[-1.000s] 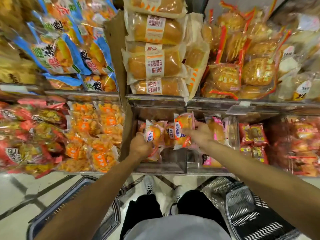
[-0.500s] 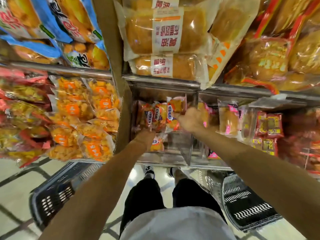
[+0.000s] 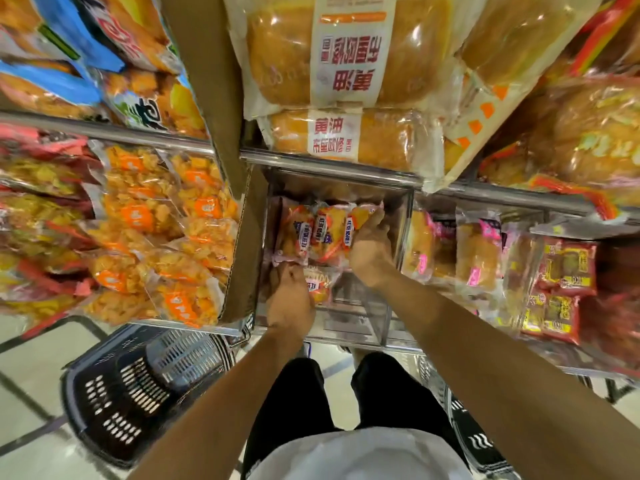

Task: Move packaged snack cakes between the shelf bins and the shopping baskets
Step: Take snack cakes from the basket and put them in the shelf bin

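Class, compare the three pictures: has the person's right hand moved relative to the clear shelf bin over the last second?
Yes. The right hand has gone deeper into the clear bin, carrying its snack cake down into the row at the back.

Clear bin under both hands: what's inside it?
Clear bin holds a back row of orange snack cakes, one more in front. Hands hide the rest.

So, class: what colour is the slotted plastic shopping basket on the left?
Black slotted plastic shopping basket, head view.
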